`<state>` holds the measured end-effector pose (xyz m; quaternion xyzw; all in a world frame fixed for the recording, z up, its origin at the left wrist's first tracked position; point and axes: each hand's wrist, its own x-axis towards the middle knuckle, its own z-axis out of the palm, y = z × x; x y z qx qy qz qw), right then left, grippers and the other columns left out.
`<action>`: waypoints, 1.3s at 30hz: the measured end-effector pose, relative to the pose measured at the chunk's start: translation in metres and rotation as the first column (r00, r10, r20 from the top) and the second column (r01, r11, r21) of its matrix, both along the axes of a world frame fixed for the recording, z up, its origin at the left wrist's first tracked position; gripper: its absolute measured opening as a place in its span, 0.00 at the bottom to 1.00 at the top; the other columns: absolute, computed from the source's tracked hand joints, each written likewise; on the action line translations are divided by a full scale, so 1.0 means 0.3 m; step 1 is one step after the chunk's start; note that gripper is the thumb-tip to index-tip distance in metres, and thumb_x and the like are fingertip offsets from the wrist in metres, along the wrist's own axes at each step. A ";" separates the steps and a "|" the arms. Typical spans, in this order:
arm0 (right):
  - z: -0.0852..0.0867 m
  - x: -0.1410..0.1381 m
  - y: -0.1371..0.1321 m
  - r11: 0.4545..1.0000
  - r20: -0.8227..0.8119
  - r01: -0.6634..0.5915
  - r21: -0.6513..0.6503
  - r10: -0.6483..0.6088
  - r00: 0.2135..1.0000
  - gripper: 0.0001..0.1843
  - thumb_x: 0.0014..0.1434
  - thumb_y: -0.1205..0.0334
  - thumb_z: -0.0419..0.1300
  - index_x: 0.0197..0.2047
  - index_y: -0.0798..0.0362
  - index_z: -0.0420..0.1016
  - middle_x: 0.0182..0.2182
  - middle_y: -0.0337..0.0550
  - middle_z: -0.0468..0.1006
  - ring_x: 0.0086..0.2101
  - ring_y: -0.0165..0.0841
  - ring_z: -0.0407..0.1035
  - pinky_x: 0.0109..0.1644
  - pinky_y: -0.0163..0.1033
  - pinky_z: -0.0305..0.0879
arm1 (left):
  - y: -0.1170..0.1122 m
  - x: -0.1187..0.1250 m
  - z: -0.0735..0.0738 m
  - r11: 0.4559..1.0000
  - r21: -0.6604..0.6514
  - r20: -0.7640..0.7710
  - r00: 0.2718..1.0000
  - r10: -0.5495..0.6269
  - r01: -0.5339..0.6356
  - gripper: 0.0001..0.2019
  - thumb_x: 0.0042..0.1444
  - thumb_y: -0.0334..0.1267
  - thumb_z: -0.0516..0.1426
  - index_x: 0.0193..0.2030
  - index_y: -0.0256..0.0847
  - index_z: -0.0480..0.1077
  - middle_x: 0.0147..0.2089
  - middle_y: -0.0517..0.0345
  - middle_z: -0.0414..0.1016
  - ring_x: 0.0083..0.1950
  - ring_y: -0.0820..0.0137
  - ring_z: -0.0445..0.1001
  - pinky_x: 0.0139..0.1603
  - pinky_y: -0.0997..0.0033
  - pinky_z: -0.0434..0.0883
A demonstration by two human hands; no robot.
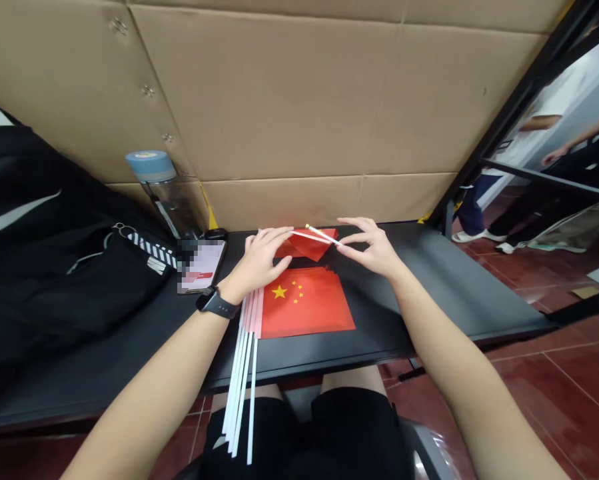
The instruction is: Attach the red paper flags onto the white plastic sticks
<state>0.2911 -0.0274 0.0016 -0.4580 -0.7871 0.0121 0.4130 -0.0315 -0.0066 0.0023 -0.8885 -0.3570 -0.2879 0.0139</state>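
1. Two hands in the head view: the right hand (374, 252) pinches the white stick (315, 235) by its right end, thumb and forefinger closed on it.
2. Fingers spread open, the left hand (262, 259) rests on the red flag (309, 248); the stick runs left-right between both hands, beyond the flag stack (306, 307) on the desk (429, 280).

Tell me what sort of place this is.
Likely a small hand-assembly workshop: a black worktable walled by brown cardboard sheets, a stack of red paper flags on white sticks, the right hand pinching a thin white stick, and other people by black metal racking.
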 end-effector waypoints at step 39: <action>-0.029 -0.203 -0.080 0.983 0.522 -0.039 0.181 -0.062 0.851 0.16 0.75 0.61 0.55 0.42 0.46 0.85 0.52 0.44 0.86 0.53 0.45 0.69 0.55 0.57 0.46 | -0.076 0.063 0.035 0.999 0.040 0.188 0.982 0.026 -0.035 0.08 0.71 0.44 0.58 0.40 0.45 0.72 0.45 0.59 0.84 0.52 0.62 0.79 0.61 0.54 0.60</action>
